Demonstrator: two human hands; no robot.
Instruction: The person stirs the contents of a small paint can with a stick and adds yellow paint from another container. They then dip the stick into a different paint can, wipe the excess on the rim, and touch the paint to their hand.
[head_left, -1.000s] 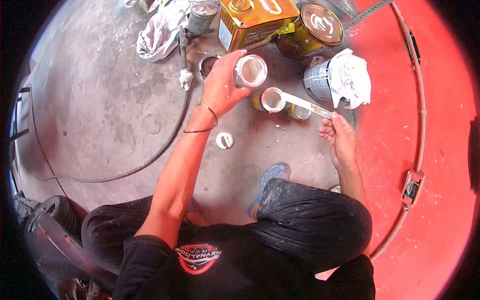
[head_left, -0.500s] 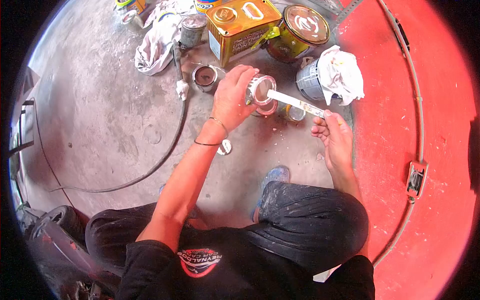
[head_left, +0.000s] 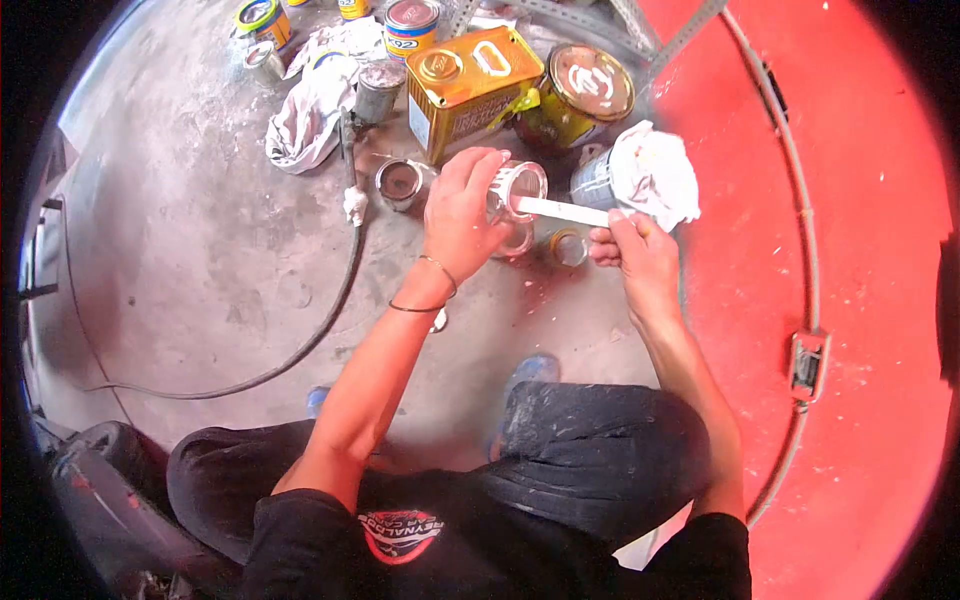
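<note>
My left hand (head_left: 460,212) is closed around a small paint can (head_left: 535,178), which is tilted so its mouth faces right. My right hand (head_left: 643,258) pinches one end of a flat white stir stick (head_left: 568,211). The stick's other end reaches into the mouth of the can, and its tip is hard to make out there. Just below the held can is another small tin (head_left: 518,240), partly covered. A small round container (head_left: 568,248) stands on the floor to its right. Left of my left hand is an open can with dark brown contents (head_left: 400,181).
Beyond my hands stand a gold rectangular tin (head_left: 470,85), a large round paint can (head_left: 580,95) and a bucket topped with white cloth (head_left: 655,180). A black hose (head_left: 340,310) curves over the floor at left. A cable with a box (head_left: 808,366) crosses the red surface at right.
The view has shifted, so the floor objects appear further left and lower. The stir stick now reaches further into the can's mouth, with my right hand closer to it.
</note>
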